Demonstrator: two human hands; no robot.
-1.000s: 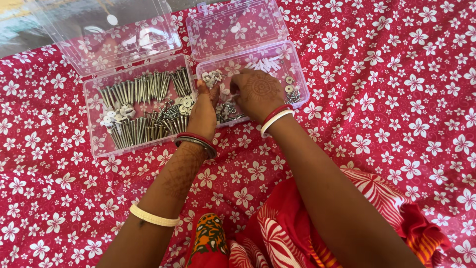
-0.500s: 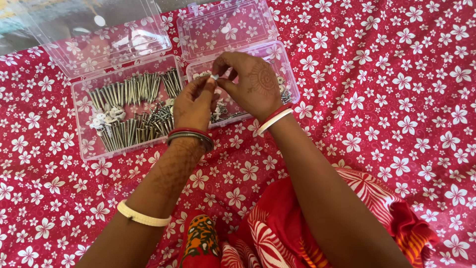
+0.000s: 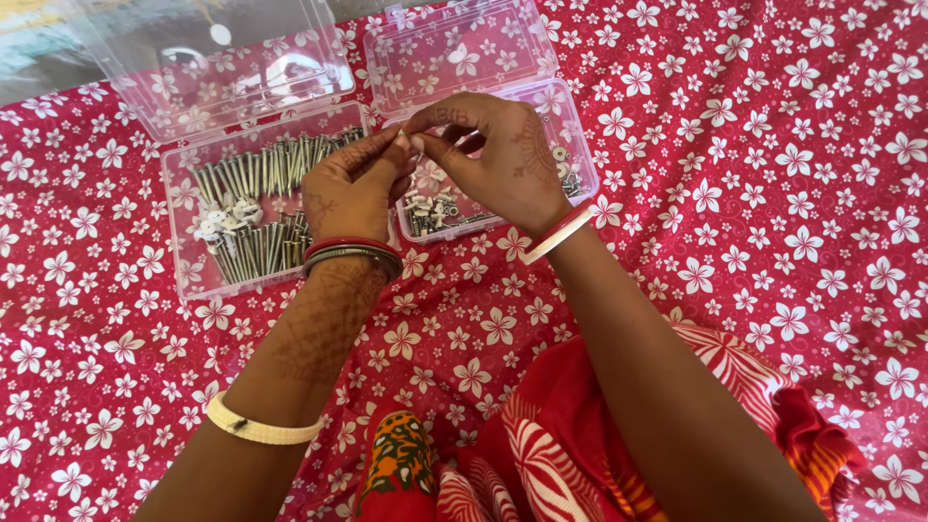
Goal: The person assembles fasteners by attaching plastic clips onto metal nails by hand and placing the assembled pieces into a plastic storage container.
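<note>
Left hand: we see the left hand point(image 3: 353, 188) raised over the gap between the two boxes, fingers curled in, thumb and forefinger tips pressed together at the meeting point with the other hand. We cannot tell what it pinches; the piece is hidden by the fingertips.
Right hand: the right hand point(image 3: 503, 159) sits above the small clear box point(image 3: 578, 145), fingers bent, forefinger and thumb closed toward the left fingertips, touching them. Whatever it grips is too small for us to make out.
Small box: open, lid folded back away from the person, holding small white and silver fasteners point(image 3: 430, 208) at its near left corner and washers point(image 3: 563, 155) at the right edge. It lies right under both hands.
Large box: the large clear box point(image 3: 188, 275) lies just left of the small one, nearly touching, lid open toward the far side. We see long grey screws point(image 3: 253, 174) in rows and white round pieces point(image 3: 220, 220) among them.
Wrists: red and white bangles point(image 3: 556, 235) on the right wrist, red and dark bangles point(image 3: 353, 253) on the left, plus a pale band point(image 3: 253, 428) further up the left forearm.
Surface: red cloth with white flowers point(image 3: 773, 193) covers everything under the boxes.
Near edge: red patterned garment point(image 3: 541, 464) at the bottom, between the forearms.
</note>
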